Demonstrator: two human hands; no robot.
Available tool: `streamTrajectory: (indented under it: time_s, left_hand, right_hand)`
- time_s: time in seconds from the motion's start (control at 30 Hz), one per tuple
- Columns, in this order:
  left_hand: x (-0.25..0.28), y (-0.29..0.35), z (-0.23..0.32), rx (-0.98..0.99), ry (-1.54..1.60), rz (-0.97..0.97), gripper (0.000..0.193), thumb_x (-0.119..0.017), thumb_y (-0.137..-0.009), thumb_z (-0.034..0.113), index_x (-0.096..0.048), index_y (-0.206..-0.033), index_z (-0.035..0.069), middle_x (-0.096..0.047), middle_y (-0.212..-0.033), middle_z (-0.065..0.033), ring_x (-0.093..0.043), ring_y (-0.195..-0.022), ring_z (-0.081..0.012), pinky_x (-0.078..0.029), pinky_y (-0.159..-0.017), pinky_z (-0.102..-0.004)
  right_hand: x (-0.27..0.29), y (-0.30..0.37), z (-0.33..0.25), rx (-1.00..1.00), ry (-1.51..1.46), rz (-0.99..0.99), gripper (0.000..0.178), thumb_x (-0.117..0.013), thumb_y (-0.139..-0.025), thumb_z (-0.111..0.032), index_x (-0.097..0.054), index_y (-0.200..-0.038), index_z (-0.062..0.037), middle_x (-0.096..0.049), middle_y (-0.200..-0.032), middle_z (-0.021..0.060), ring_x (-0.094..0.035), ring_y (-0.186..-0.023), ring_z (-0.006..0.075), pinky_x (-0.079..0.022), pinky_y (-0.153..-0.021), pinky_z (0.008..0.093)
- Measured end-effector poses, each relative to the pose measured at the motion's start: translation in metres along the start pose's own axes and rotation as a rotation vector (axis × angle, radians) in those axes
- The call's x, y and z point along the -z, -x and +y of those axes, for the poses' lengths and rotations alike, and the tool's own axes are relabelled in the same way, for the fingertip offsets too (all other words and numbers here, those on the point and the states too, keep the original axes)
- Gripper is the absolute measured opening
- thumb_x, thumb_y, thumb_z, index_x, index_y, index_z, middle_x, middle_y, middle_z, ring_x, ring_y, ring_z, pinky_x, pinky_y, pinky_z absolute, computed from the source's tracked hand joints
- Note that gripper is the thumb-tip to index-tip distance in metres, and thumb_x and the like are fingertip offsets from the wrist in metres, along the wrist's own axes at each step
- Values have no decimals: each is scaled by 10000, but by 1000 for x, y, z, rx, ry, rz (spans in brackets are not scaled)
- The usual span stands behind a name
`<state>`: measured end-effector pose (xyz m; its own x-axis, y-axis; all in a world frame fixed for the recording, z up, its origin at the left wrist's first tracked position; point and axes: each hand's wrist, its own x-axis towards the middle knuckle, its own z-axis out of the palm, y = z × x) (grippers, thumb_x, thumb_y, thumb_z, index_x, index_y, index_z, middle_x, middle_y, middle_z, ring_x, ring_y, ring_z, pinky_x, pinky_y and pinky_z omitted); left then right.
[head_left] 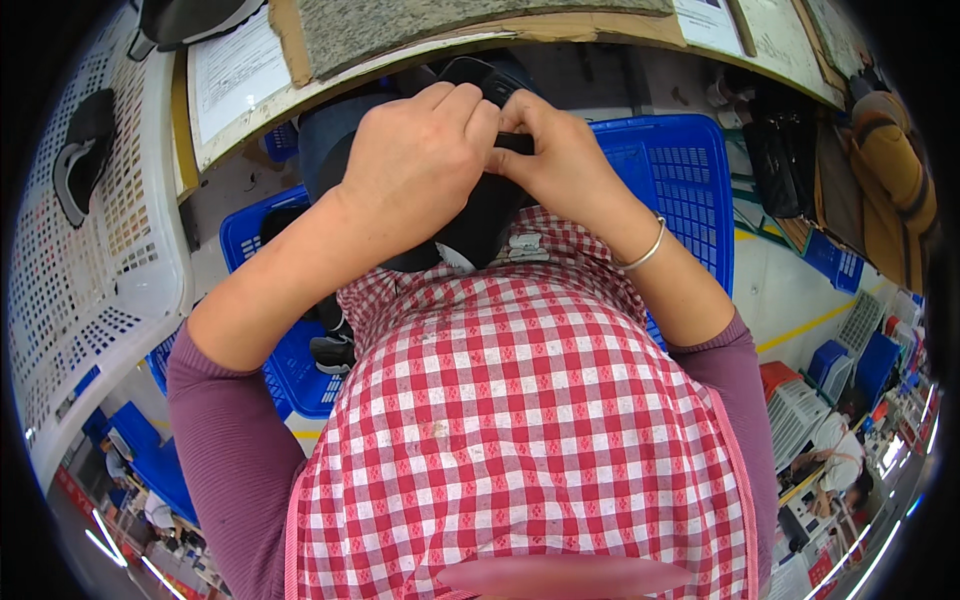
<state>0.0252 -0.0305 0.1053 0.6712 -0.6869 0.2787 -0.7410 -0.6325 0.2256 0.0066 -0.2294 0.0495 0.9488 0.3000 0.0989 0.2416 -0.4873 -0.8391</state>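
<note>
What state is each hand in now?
Left hand: curled, fingertips hidden; grip can't be told.
Right hand: closed, pinching black material.

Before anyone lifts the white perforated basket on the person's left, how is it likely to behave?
The white basket is probably light for its size, being full of holes. Its broad solid rim suggests fairly stiff plastic. The black item in it looks loose and might slide.

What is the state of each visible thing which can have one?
Black item: held above the lap, partly hidden
Left hand: curled, grip hidden
Right hand: pinching the black item
Bracelet: worn, right wrist
Checked apron: worn, stained
Dark shoe: in the white basket
</note>
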Motion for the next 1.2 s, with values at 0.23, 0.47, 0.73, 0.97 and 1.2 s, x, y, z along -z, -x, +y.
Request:
streamTrajectory:
  time_s: [0.23,0.47,0.73,0.97,1.2]
  left_hand:
    - [-23,35,12,829,945,-276,130,-779,-937,104,-709,-969,-1,-601,-727,11,-512,-706,-21,-424,-615,-228]
    - [-42,73,7,601,923,21,104,-798,-900,78,-743,-938,-1,-666,-843,-22,-573,-765,-72,-471,-717,-248]
    - [-27,83,4,752,957,190,117,-808,-861,10,-756,-962,-15,-677,-933,-21,-617,-889,-120,-488,-827,-269]
    - [25,56,-17,490,1095,146,184,-796,-861,37,-729,-1025,-13,-702,-948,-5,-633,-895,-97,-510,-808,-270]
    - [59,112,-18,682,769,288,253,-825,-818,42,-719,-1030,-46,-728,-900,-58,-669,-847,-134,-537,-774,-290]
  right_hand:
    - [35,-14,23,-300,-394,-520,279,-812,-921,-269,-750,-1032,-21,-740,-853,58,-657,-768,122,-526,-712,304]
    - [25,-8,27,-95,-297,-380,354,-843,-891,-286,-761,-1110,-20,-749,-875,62,-676,-792,118,-536,-729,293]
    - [37,-5,10,-181,-486,-307,234,-772,-966,-213,-732,-1085,-15,-697,-936,-20,-604,-889,68,-503,-817,254]
    - [43,-52,-39,168,-137,-289,260,-791,-919,-220,-694,-1017,2,-683,-798,76,-587,-727,111,-511,-688,303]
    - [44,-42,-37,147,-93,-382,467,-851,-845,-185,-659,-1239,-24,-667,-1243,99,-624,-1176,230,-470,-1035,350]
